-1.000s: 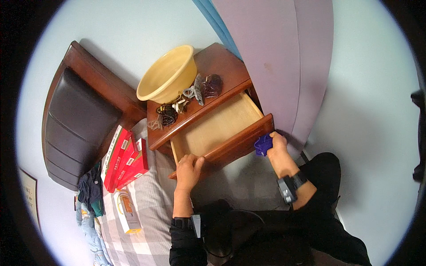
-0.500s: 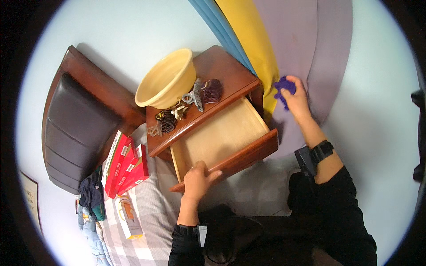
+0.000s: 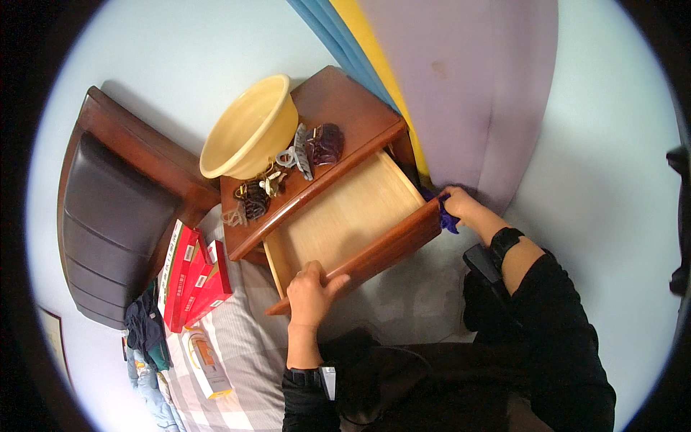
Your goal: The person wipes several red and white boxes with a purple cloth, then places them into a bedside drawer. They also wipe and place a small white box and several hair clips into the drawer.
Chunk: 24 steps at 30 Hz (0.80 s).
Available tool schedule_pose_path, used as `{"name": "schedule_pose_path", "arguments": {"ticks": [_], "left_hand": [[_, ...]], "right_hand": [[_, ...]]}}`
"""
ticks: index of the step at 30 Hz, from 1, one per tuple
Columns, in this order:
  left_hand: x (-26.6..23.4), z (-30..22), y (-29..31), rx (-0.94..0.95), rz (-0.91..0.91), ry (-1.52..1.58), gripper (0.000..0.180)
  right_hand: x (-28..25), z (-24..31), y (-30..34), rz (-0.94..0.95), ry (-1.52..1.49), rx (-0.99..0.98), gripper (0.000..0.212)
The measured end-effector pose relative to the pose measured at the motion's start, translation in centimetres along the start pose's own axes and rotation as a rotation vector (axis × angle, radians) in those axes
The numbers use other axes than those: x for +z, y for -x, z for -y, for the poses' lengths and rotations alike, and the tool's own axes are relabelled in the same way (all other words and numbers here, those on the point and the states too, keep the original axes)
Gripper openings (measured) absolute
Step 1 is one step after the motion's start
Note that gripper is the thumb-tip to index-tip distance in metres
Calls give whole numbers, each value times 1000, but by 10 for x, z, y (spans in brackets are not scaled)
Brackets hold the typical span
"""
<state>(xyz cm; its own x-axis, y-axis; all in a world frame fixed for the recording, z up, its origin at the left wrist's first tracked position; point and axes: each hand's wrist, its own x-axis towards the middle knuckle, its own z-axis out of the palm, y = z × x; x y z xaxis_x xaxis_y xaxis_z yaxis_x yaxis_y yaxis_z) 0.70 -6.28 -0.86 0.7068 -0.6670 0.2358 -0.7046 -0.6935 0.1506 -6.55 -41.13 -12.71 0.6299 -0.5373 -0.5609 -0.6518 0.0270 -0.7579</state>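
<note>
A reddish-brown wooden nightstand has its drawer pulled out, showing a bare pale bottom. My left hand grips the drawer front near its left end, thumb over the outside and fingers inside. At the drawer's right end is my right hand, closed on a purple cloth that lies against the drawer's corner. Part of the cloth is hidden behind my fingers and the wood. On the nightstand top stand a yellow plastic basin, a dark purple bundle, a grey hair clip and several dark hair ties.
Left of the nightstand is a bed with a dark padded headboard. Red boxes and a white-and-orange box lie on its checked sheet. A mauve curtain with yellow and blue strips hangs behind, close to my right hand.
My right hand has come down with the purple cloth from in front of the curtain to the drawer's right end. My left hand keeps its grip on the drawer front. The view has shifted slightly.
</note>
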Motion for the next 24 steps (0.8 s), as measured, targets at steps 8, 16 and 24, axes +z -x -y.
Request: {"name": "schedule_pose_path", "arguments": {"ticks": [8,16,24], "left_hand": [[5,2,-3,7,-25,-38,46],[13,2,-9,28,-48,-78,44],[10,4,-5,34,-165,12,40]], "right_hand": [[18,4,20,-5,-316,81,51],[2,68,84,-234,-698,-395,35],[33,85,131,-391,393,-1432,32]]}}
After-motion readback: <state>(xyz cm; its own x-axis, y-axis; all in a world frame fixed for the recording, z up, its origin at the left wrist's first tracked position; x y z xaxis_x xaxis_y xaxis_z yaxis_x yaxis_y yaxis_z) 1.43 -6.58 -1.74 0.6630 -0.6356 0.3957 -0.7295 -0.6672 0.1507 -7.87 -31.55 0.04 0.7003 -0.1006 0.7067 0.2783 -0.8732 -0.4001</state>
